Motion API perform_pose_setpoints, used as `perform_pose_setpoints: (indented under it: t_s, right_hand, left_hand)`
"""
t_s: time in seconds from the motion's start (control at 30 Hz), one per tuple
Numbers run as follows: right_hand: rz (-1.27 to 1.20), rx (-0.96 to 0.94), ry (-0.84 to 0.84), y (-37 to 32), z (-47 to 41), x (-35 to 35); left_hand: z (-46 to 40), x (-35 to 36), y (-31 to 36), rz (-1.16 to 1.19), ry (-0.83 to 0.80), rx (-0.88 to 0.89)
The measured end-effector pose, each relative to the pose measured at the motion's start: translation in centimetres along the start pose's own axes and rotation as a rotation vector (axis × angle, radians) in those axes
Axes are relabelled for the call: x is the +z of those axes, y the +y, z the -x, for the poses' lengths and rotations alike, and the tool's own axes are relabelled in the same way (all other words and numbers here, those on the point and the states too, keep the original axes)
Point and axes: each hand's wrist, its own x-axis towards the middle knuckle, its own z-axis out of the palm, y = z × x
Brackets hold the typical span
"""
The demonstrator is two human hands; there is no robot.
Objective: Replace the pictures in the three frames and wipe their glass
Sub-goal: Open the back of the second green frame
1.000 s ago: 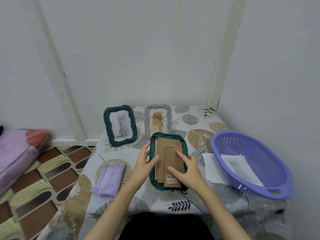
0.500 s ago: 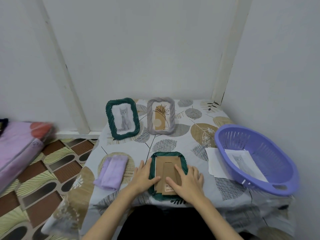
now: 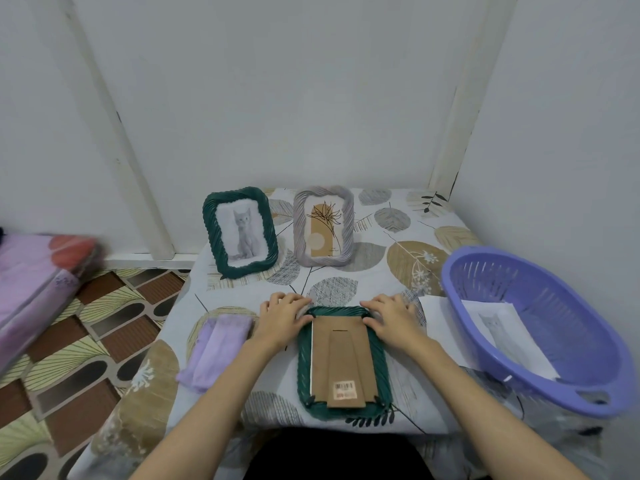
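Lying face down near the front edge of the bench (image 3: 391, 278), the green frame (image 3: 341, 362) shows its brown cardboard backing and folded stand, which is how it needs to sit for the back to be opened or closed. Both hands are at its far end: the left hand (image 3: 282, 318) rests at the far left corner and the right hand (image 3: 389, 318) at the far right corner, fingers bent down onto the rim and the small black clips there. They look to be pressing or working those clips rather than clasping the frame, though the fingertips are too small to be sure.

Two more frames stand upright toward the wall, presumably waiting their turn or already done: a green frame with a cat picture (image 3: 240, 232) and, just beside it, a grey frame (image 3: 323, 225) holding a plant print. A folded lilac cloth (image 3: 216, 351) lies left of the work (handy for the glass). On the right a purple basket (image 3: 519, 271) holds a printed sheet (image 3: 502, 327), and more paper (image 3: 434, 323) lies beside it, likely the swapped pictures.
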Motion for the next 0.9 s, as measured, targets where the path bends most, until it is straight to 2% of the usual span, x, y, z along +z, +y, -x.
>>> perform_pose_setpoints:
  t_s: [0.13,0.33,0.5,0.9]
  right_hand:
    - [-0.014,-0.013,0.039,0.1,-0.6,0.4]
    - [0.010,-0.034,0.078,0.3,-1.1,0.6]
    - [0.004,-0.028,0.116,0.5,-1.3,1.1]
    - [-0.199,0.052,0.192,0.5,-2.0,1.8]
  left_hand:
    - [-0.6,0.3,-0.5,-0.008,0.030,0.026]
    - [-0.7,0.8,-0.6,0.113,0.065,0.038]
    - [-1.0,0.9,0.1,0.085,0.096,0.013]
    - [-1.4,0.9,0.5,0.202,0.100,-0.043]
